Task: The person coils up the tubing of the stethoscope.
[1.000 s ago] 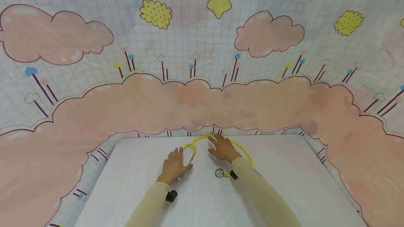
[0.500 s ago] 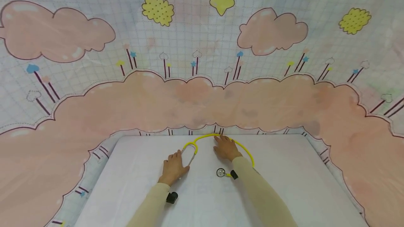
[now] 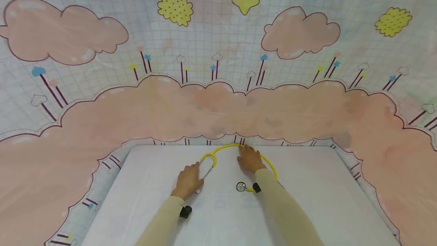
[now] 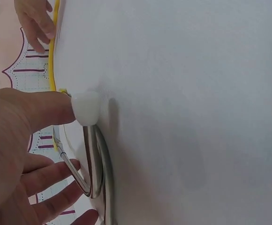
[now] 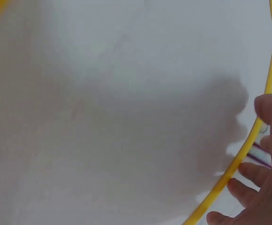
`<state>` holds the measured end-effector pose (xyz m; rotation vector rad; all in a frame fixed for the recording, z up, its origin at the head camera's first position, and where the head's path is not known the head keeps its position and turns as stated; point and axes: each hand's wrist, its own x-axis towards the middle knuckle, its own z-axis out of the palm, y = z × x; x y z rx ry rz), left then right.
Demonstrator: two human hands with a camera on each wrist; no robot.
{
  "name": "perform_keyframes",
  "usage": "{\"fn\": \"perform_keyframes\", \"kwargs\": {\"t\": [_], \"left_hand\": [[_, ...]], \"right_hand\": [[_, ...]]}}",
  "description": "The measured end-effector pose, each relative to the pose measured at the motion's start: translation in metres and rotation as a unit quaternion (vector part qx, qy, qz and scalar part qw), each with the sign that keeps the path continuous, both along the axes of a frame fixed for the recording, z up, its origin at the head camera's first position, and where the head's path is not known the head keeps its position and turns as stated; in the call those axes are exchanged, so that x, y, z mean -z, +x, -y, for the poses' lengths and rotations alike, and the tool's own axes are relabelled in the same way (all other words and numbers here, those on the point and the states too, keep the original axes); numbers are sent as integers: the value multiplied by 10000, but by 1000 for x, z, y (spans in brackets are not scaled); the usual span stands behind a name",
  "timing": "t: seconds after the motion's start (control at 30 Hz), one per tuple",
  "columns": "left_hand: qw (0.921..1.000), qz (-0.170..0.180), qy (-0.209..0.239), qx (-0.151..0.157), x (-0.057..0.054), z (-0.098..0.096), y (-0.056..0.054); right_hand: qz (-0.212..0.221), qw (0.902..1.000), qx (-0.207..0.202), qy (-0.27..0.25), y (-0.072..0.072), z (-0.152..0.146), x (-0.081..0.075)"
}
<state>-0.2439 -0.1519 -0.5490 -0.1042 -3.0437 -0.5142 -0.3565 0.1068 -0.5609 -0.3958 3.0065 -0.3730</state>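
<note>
A stethoscope with yellow tubing (image 3: 270, 162) lies on the white tabletop, its tube curving along the far edge. My left hand (image 3: 187, 181) is over the metal ear tubes (image 4: 93, 159). In the left wrist view the thumb touches beside a white ear tip (image 4: 86, 108), while the other fingers extend loosely past the tubes; the second ear tip cannot be made out. At the far edge my right hand (image 3: 250, 160) touches the yellow tube with thumb and fingertips, its fingers slightly bent. The round chest piece (image 3: 241, 186) lies nearer, left of the right wrist.
The white tabletop (image 3: 218, 219) stretches around both forearms. Behind and beside it hangs a cloth backdrop (image 3: 218, 113) printed with clouds and stars. Each wrist wears a small black camera (image 3: 186, 212).
My left hand's spread fingers and thumb have drawn closer together at the ear tubes. My right hand has shifted slightly right along the yellow tube. The head view has shifted a little.
</note>
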Motion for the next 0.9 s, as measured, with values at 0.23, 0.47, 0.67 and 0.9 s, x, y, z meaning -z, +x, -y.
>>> {"fn": "perform_keyframes", "kwargs": {"t": [0.23, 0.47, 0.67, 0.9], "left_hand": [[9999, -42, 101, 84, 5, 0, -2], [9988, 147, 463, 48, 3, -3, -3], [9983, 202, 548, -51, 6, -7, -5], [9982, 74, 568, -165, 12, -8, -9]], "right_hand": [[-441, 9989, 7, 155, 1, -14, 4], [-1008, 9948, -42, 96, 6, -16, 3], [-948, 9955, 34, 62, 9, -16, 4], [-507, 9947, 73, -897, 7, -12, 0]]}}
